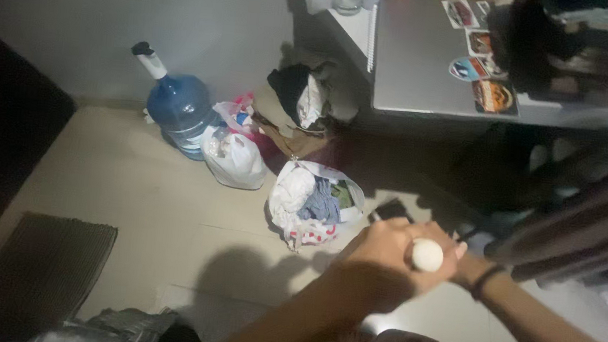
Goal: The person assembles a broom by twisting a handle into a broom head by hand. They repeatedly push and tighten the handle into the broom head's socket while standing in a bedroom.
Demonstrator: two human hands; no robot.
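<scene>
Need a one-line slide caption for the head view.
Both hands, left hand and right hand, clasp a small round white ball above the tiled floor.

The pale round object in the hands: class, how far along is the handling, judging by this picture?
Done: both hands, left hand and right hand, have closed around the pale round object. In hand: it is held above the floor. Left: nothing shows it opened or set down; the bag of clothes lies untouched.
</scene>
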